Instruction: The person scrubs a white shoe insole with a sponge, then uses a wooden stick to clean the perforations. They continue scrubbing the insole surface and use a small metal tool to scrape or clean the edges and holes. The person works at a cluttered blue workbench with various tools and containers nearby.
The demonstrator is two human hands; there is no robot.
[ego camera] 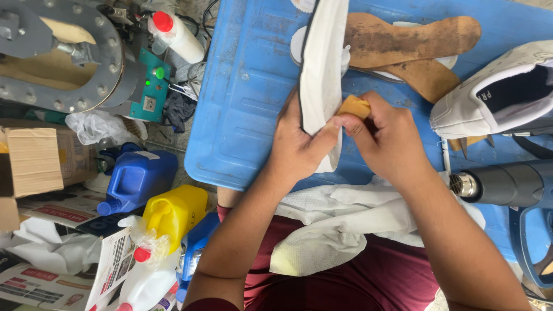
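My left hand [296,147] grips a long white shoe part with a dark edge [321,63], held on its side over a blue plastic board [242,98]. My right hand [387,138] pinches a small tan block [354,106] pressed against the white part's right side, just beside my left thumb. Both hands meet at the near end of the white part.
Brown insoles [403,40] lie on the board behind my hands. A white shoe [501,95] sits at right, a heat gun [507,184] below it. White cloth [340,222] covers my lap. Blue [138,178], yellow [173,213] and white jugs stand at left, near a grey machine [69,57].
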